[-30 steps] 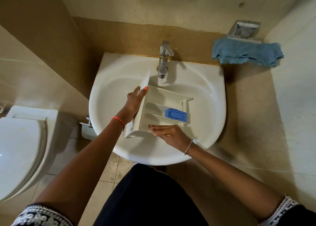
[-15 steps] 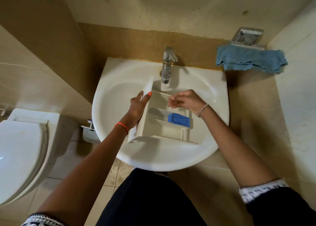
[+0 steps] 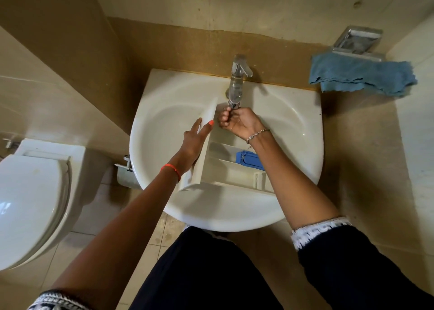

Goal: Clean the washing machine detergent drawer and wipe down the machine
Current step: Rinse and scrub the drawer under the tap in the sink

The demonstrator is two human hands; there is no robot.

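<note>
Nearest you, the detergent drawer [image 3: 225,172] is lying in the sink [image 3: 293,126], with its front panel standing up at the left and its blue insert [image 3: 250,160] sitting in a compartment beside your right forearm. Your left hand [image 3: 195,143] is steadying the drawer, pinching that panel between thumb and fingers. Farther in, your right hand [image 3: 237,122] is curling its fingers round the spout tip of the tap [image 3: 237,82]; I cannot tell whether water is running. You are probably working on the rinsing step. The next move is likely calling for water over the compartments, with the drawer held under the spout. The blue cloth [image 3: 361,77] is lying beyond, well apart.
</note>
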